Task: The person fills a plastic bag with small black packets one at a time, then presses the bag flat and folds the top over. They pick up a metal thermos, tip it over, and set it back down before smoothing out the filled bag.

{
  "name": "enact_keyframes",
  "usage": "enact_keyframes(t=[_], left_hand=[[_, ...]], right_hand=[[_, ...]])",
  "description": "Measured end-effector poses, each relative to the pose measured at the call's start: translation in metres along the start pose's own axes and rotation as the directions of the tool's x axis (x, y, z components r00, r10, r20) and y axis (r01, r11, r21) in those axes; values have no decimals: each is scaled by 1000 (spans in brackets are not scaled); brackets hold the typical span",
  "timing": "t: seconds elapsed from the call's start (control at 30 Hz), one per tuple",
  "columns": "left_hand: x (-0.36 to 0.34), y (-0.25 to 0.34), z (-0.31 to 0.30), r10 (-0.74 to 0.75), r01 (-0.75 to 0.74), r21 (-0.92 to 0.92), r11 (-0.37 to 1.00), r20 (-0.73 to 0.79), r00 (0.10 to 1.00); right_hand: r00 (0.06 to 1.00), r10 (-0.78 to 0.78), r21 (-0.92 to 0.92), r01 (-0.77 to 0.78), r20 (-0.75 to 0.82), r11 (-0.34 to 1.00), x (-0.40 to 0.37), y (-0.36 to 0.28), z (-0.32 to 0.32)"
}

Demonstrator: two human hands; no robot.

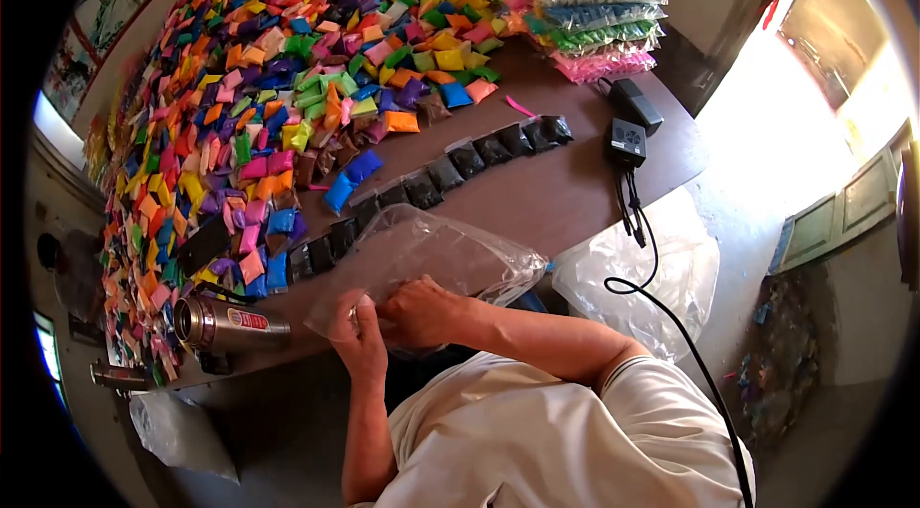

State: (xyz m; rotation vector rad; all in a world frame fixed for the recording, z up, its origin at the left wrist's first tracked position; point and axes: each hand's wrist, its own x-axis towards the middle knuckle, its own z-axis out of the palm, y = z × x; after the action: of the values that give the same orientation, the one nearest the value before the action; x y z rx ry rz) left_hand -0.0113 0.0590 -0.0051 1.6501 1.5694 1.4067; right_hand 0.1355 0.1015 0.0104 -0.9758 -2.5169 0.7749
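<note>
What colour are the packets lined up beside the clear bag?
The row of packets is black, clearest in the head view.

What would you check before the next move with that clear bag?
1. Grip on the clear bag: ok, left hand and right hand both pinch its near edge.
2. Bag mouth open: cannot tell.
3. Bag contents: ok, it looks empty.
4. Black packets close by: ok, a row lies just beyond the bag.
5. Black cable clear of the hands: ok, it runs off the table edge.
6. Metal cylinder out of the way: ok, apart from the left hand.
</note>
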Motion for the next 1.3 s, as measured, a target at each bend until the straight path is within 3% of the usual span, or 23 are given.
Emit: enact_keyframes(t=[0.1,0.17,0.27,0.3,0.33,0.37,0.43,0.47,0.5,0.53,0.57,0.63,0.67,0.73,0.77,0.83,0.97,1.03,1.13,1.3], left_hand=[[5,0,-1,80,-79,60,995,-10,997],[-1,-3,-3,-33,33,8,999,-10,999],[-5,-7,-8,-94,90,-84,992,-45,995],[-4,-5,-13,-86,85,-36,996,-24,996],[-4,-7,-16,-85,84,-39,996,-25,996],[-5,-10,-19,-87,85,-62,994,-31,996],[-4,-14,-22,-88,85,-65,994,-41,995],[-5,-12,-23,-87,84,-67,994,-43,995],[-6,-9,-23,-107,103,-80,991,-45,993],[-6,-7,-24,-125,120,-91,989,-47,991],[-7,-5,-25,-122,117,-91,989,-49,991],[-6,-2,-27,-98,97,-65,993,-20,995],[-4,-2,-26,-94,92,-67,994,-24,995],[-5,-4,-25,-100,90,-131,987,-70,993],[-5,-4,-25,-103,93,-131,987,-73,992],[-3,0,-27,-139,127,-154,980,-64,988],[-2,3,-29,-143,132,-162,978,-60,988],[-2,2,-31,-167,155,-160,975,-66,984],[-3,2,-32,-167,156,-140,978,-75,983],[-5,0,-32,-182,170,-148,974,-67,981]], right_hand=[[994,-38,-73,31,-99,997,-1,-3,2],[992,-106,-111,114,69,987,-8,-3,3],[964,-233,-27,239,131,971,-39,-39,-56],[964,-232,-31,238,133,971,-50,-43,-69],[933,-356,263,356,-49,897,-61,-45,-81],[875,-410,502,483,-257,717,-72,-43,-90],[910,-144,546,354,-389,759,-91,-29,-106],[870,91,544,219,-485,810,-99,-27,-112],[646,197,442,241,-737,864,-93,-4,-92],[475,323,398,63,-818,915,-88,2,-98],[332,346,364,-9,-877,931,-80,27,-93],[173,465,478,38,-868,878,-72,57,-97],[173,461,474,42,-870,879,-68,71,-101],[-65,485,489,-88,-872,868,-61,101,-106],[-60,485,489,-88,-872,868,-58,122,-106],[-149,288,324,-477,-946,817,-51,164,-104],[-198,398,434,-586,-896,684,-39,197,-103],[-275,445,506,-652,-852,564,-33,213,-106],[-293,430,504,-675,-854,540,-32,228,-116],[-228,620,567,-704,-751,427,-34,235,-121]])
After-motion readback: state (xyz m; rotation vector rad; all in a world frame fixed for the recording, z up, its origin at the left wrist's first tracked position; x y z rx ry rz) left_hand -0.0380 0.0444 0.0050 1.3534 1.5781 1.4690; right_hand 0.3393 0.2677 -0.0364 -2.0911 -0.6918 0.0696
